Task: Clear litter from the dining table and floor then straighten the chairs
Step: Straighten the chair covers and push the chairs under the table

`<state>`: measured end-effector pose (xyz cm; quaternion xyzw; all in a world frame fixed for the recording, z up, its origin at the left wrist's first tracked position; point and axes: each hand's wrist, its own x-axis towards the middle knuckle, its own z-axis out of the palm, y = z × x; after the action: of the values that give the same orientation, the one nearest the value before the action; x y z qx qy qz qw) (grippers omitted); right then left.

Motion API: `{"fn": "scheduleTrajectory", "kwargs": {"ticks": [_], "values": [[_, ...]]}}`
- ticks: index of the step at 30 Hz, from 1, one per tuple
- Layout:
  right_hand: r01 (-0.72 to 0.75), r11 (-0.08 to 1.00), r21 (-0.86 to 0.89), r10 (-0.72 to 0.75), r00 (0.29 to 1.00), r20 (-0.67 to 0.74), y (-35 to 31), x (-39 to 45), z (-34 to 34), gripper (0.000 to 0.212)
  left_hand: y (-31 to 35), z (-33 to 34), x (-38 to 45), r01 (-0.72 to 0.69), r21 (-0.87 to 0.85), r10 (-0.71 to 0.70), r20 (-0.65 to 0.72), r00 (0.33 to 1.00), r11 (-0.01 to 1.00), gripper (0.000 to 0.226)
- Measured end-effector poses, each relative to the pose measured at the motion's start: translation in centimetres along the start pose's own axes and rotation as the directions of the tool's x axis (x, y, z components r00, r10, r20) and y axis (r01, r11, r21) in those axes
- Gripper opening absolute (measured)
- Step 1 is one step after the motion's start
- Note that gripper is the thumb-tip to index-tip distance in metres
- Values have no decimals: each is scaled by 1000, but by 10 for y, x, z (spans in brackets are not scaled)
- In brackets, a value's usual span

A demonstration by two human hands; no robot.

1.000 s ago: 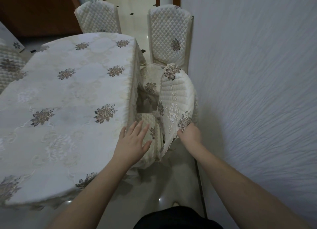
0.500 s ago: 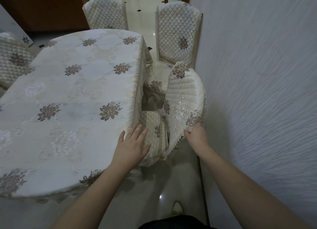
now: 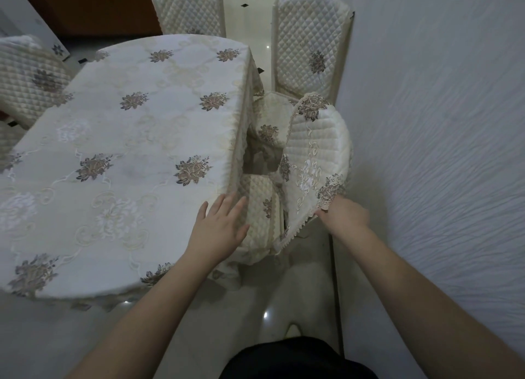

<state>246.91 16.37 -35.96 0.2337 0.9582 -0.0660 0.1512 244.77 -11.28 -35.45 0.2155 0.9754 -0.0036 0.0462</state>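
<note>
Two hands reach ahead of us at the corner of the dining table (image 3: 119, 162): our right hand (image 3: 345, 212) has its fingers (image 3: 324, 212) pinched shut on the lace-trimmed lower edge of a quilted chair cover (image 3: 315, 157), lifting that corner clear of the seat, while our left hand (image 3: 220, 231) is spread flat and open, fingers (image 3: 227, 205) splayed, holding nothing, over the edge where the tablecloth (image 3: 244, 117) drops down; we cannot tell whether it touches the cloth. Just past the left hand, the nearest chair (image 3: 255, 205) sits tucked close against the table, its padded seat partly hidden by the hanging cloth. The cover we hold curves up and to the right, near the textured white wall (image 3: 440, 151). Beyond it a second chair (image 3: 309, 43) stands upright beside the wall at the table's far corner, a third (image 3: 190, 6) stands at the far end, and a fourth (image 3: 28, 77) leans in from the left edge. We see only the flower-patterned cloth on the table top, and the glossy pale floor (image 3: 270, 299) below our arms shows small glints of light.
</note>
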Motion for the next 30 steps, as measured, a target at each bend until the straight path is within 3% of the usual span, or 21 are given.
{"fn": "scheduleTrajectory", "kwargs": {"ticks": [5,15,20,30], "values": [[213,972,-103,-231,947,-221,-1,-20,-14,54,-14,-22,-16,15,8,-14,-63,998,1000,73],[618,780,-95,-621,747,-238,-82,-41,17,61,-73,-17,-88,276,18,-275,-27,961,961,68],[734,669,-122,-740,641,-202,-151,-63,18,65,-109,-17,-140,437,-1,-436,-57,898,899,67],[908,355,-220,-933,330,-143,-305,-150,38,63,-193,-15,-264,687,-2,-680,-145,719,727,59]]}}
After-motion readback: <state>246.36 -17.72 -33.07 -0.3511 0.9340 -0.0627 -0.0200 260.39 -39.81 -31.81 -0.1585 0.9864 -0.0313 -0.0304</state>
